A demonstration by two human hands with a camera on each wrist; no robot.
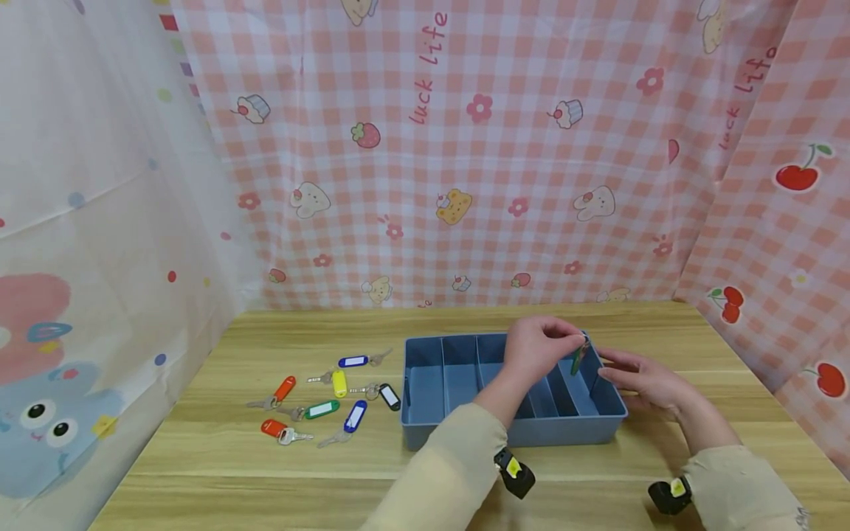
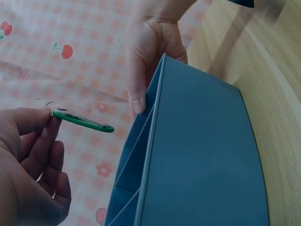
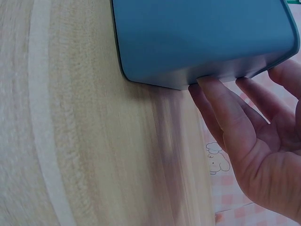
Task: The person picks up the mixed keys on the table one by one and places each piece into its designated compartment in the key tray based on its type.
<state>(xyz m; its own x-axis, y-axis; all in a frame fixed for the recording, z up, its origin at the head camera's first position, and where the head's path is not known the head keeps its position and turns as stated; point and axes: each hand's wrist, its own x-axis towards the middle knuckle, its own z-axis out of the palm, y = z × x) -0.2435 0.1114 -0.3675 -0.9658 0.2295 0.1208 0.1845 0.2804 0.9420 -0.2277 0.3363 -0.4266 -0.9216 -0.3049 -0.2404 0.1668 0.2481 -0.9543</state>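
Note:
My left hand (image 1: 541, 346) is above the right part of a blue divided box (image 1: 514, 434). Between thumb and finger it pinches a green-tagged key (image 2: 87, 121) by its ring, the tag hanging over the rightmost compartment. The left wrist view shows its other fingers loosely curled. My right hand (image 1: 640, 380) holds the box's right end wall, fingers (image 3: 218, 101) against the outside and thumb (image 2: 137, 101) over the rim. Inside the box, the bottoms of some compartments are hidden by the left hand and the walls.
Left of the box, several keys with colored tags lie on the wooden table (image 1: 219, 472): red (image 1: 285, 387), yellow (image 1: 340, 383), green (image 1: 322, 409), blue (image 1: 355, 417) and black (image 1: 389, 397). A pink checked cloth (image 1: 425, 162) hangs behind the table.

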